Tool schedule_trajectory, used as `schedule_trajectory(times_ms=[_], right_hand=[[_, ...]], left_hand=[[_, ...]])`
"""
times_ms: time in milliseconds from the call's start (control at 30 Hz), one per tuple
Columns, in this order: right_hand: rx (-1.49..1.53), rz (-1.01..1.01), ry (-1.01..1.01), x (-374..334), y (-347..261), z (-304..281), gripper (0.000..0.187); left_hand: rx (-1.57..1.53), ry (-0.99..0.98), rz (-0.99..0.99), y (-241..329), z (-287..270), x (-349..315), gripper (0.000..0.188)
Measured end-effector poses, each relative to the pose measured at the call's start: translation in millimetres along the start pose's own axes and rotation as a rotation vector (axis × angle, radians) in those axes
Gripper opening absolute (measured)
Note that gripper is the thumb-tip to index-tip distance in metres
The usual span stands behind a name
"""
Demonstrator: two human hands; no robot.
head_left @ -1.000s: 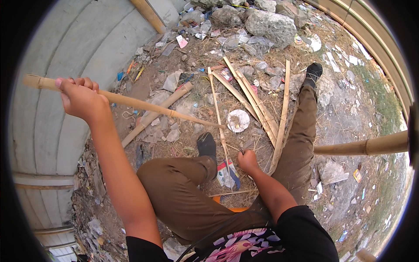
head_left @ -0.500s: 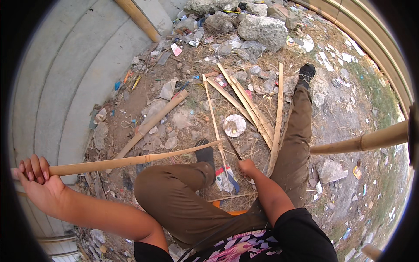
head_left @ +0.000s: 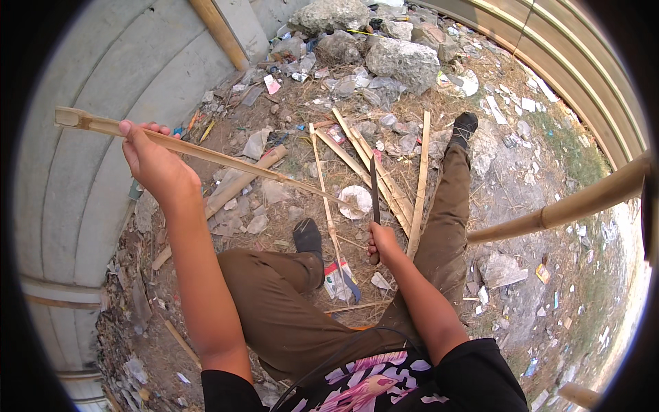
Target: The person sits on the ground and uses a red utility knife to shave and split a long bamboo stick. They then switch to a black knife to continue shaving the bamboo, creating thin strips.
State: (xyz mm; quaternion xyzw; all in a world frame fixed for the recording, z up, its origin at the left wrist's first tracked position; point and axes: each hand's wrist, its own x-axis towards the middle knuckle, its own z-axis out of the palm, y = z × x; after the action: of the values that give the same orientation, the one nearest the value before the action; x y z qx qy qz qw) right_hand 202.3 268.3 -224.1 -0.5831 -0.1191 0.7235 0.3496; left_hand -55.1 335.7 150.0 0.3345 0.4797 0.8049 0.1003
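Observation:
My left hand (head_left: 158, 161) is closed around a long split bamboo strip (head_left: 230, 162), raised out to the left near the wall. From a thick node end above the hand, the strip slants down to a thin tip over a round white disc (head_left: 355, 202) on the ground. In my right hand (head_left: 382, 242) is a knife (head_left: 375, 192) with a long dark blade, gripped by its handle and pointing away from me. The blade and the strip are apart. Beyond the knife lie several split bamboo strips (head_left: 383, 172), and another strip (head_left: 420, 182) rests beside my outstretched right leg.
A bamboo pole (head_left: 244, 189) lies on the littered ground at left. One thick pole (head_left: 570, 209) juts in from the right. Large rocks (head_left: 403, 63) sit at the back, between a grey concrete wall (head_left: 89, 172) and a ribbed barrier (head_left: 549, 55). My left leg (head_left: 274, 309) is bent.
My left hand has lifted the bamboo strip and brought it inward, turning it to slope down to the right. The knife in my right hand has swung more upright, pointing away from me.

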Motion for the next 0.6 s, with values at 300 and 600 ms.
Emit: schedule_trajectory(times_ms=[300, 600], right_hand=[[-0.779, -0.055, 0.220, 26.2, 73.0, -25.3, 0.044], [-0.909, -0.436, 0.270, 35.3, 69.7, 1.8, 0.045]], left_hand=[[-0.181, -0.199, 0.079, 13.5, 6.7, -21.2, 0.043], [-0.182, -0.389, 0.109, 23.7, 28.2, -22.9, 0.054]])
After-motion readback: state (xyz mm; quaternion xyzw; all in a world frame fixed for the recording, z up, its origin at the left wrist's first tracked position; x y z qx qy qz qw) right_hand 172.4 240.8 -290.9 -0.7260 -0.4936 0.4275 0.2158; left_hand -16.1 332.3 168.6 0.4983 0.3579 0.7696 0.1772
